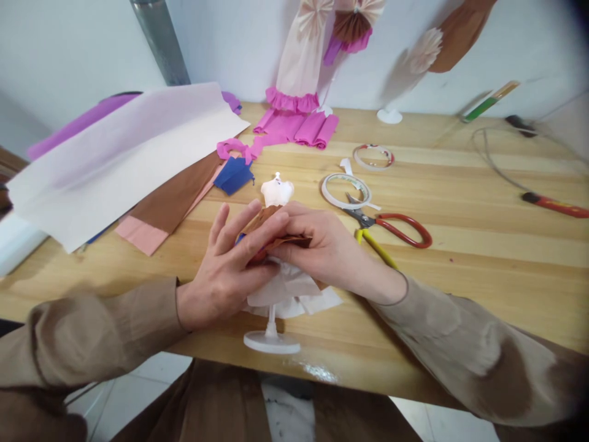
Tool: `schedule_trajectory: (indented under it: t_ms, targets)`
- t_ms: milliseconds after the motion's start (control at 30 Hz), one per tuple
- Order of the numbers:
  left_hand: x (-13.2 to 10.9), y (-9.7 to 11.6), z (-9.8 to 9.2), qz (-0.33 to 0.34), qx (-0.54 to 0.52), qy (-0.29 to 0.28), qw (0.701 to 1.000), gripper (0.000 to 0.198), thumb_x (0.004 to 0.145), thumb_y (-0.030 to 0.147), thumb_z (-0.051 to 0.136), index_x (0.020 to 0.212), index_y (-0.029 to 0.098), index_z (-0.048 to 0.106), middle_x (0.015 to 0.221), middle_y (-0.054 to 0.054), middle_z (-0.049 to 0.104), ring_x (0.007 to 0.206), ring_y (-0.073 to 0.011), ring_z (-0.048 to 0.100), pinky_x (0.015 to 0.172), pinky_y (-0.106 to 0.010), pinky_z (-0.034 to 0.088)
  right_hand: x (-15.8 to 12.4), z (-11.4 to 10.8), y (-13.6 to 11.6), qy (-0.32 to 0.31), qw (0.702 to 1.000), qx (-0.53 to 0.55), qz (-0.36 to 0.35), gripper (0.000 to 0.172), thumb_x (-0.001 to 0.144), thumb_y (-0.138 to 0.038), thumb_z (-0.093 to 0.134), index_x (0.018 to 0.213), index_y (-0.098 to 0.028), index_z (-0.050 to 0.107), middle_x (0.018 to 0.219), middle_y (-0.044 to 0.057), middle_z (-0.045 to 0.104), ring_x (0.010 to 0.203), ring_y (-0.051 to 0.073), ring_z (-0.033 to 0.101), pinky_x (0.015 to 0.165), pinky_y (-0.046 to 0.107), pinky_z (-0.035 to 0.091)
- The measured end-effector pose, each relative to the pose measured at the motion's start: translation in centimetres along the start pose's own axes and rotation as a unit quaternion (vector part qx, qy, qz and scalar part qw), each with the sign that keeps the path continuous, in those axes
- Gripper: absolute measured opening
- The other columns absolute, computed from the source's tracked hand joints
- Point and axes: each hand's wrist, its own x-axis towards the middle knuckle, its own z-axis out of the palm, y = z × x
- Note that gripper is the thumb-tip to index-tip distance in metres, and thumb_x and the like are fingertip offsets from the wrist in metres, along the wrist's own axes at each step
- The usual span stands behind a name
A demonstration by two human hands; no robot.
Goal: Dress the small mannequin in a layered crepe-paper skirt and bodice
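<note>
White sheet [133, 144] atop coloured papers, left side of counter [483, 264]. Grey bottle [161, 43] behind; contents not visible. Left hand [230, 261]: fingers spread, cannot tell if gripping. Small mannequin [277, 193] upright between hands, near edge. Right hand [322, 245]: grip pinched on brown paper [301, 240]. Tape roll [327, 191], scissors [405, 231] beyond.

Mannequin [277, 193] white; paper at its waist [264, 215] brown; skirt [286, 286] white; scissors [367, 220] red-handled; folded paper [234, 176] blue; crepe roll [317, 130] magenta; tabletop [488, 264] pale, wood-grained; sleeves [119, 322] brownish; tape roll [324, 189] white.
</note>
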Motion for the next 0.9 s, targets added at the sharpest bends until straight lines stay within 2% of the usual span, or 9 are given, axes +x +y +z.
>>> schedule_trajectory:
  t_ms: [100,267,400,500,567,733,900]
  targets:
    - [0.0,0.1,0.2,-0.005,0.022,-0.002,1.0,0.012,0.095,0.019,0.055,0.085,0.021,0.061,0.148,-0.006,0.051,0.151,-0.0257,0.024,0.125,-0.055,0.019,0.0,0.0,0.1,0.0,1.0,0.008,0.006,0.014,0.083,-0.011,0.065,0.08,-0.018,0.076,0.09,0.005,0.073,0.093,0.017,0.067,0.083,0.031,0.054]
    - [-0.1,0.3,0.4,-0.029,0.055,-0.004,0.998,0.016,0.096,0.016,0.05,0.086,0.022,0.06,0.148,-0.004,0.051,0.15,-0.0267,0.027,0.123,-0.056,0.023,0.0,0.2,0.3,0.012,1.0,0.023,0.004,0.011,0.084,-0.014,0.066,0.081,-0.019,0.076,0.09,0.005,0.074,0.093,0.018,0.068,0.085,0.032,0.055]
    - [-0.1,-0.1,0.6,-0.021,0.063,0.013,0.998,0.016,0.097,0.02,0.05,0.085,0.022,0.061,0.146,-0.005,0.053,0.149,-0.0265,0.03,0.122,-0.055,0.026,0.0,0.0,0.3,0.011,0.999,0.034,-0.015,0.012,0.084,-0.016,0.064,0.08,-0.021,0.075,0.094,0.004,0.075,0.097,0.018,0.069,0.087,0.033,0.056]
    - [0.0,-0.4,0.6,-0.018,0.062,0.029,0.998,0.017,0.098,0.023,0.05,0.087,0.023,0.063,0.145,-0.004,0.055,0.148,-0.0249,0.032,0.121,-0.054,0.029,-0.2,-0.7,0.1,-0.009,0.998,0.05,-0.037,0.012,0.085,-0.017,0.063,0.088,-0.02,0.075,0.099,0.006,0.075,0.099,0.018,0.069,0.089,0.033,0.056]
    - [0.0,-0.4,0.5,-0.022,0.058,0.032,0.998,0.014,0.097,0.025,0.052,0.089,0.024,0.064,0.145,-0.003,0.055,0.147,-0.0234,0.033,0.121,-0.052,0.031,-0.5,-1.3,0.1,-0.018,0.998,0.031,-0.048,0.014,0.085,-0.016,0.063,0.092,-0.018,0.075,0.102,0.008,0.075,0.1,0.019,0.069,0.088,0.033,0.056]
    - [0.1,-0.3,0.3,-0.025,0.049,0.033,0.998,0.007,0.093,0.023,0.06,0.097,0.025,0.066,0.143,-0.003,0.058,0.145,-0.0246,0.037,0.121,-0.051,0.03,-1.2,-2.6,-0.2,-0.043,0.993,-0.096,-0.058,0.014,0.085,-0.02,0.063,0.094,-0.017,0.074,0.106,0.009,0.074,0.104,0.022,0.066,0.092,0.038,0.054]
    - [0.2,-0.2,0.3,-0.012,0.062,0.037,0.997,0.006,0.095,0.024,0.057,0.095,0.024,0.063,0.138,-0.005,0.061,0.145,-0.0245,0.038,0.12,-0.053,0.032,-1.4,-2.8,-0.2,-0.066,0.99,-0.105,-0.067,0.014,0.088,-0.022,0.06,0.087,-0.017,0.073,0.108,0.009,0.073,0.106,0.021,0.066,0.094,0.037,0.053]
